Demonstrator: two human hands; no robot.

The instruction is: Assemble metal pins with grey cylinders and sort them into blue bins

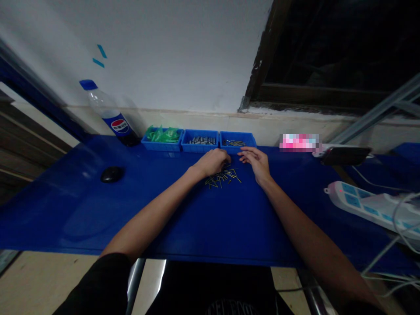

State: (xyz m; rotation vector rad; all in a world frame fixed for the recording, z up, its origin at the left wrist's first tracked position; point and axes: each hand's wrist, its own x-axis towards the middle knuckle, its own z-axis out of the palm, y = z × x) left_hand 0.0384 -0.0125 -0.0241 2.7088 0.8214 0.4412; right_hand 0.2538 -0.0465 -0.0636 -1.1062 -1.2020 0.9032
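A loose pile of thin brass-coloured screws or pins (223, 178) lies on the blue table (210, 223); their exact kind is too small to tell. My left hand (214, 162) is over the pile's upper edge, fingers curled down and closed, with whatever they grip hidden. To the right of the pile, my right hand (257, 162) is open, its fingers stretched leftward near the right-hand blue bin (239, 149). That bin holds several similar thin metal pieces. The middle blue bin (199, 148) contains short silvery metal parts, and the left blue bin (161, 146) holds green plastic pieces or packets.
A cola bottle (118, 124) stands at the back left, with a black mouse (112, 174) in front. On the right are a phone (346, 155), a blurred pink item (299, 143) and a white power strip (356, 201) with loose cables. The wall runs behind the bins.
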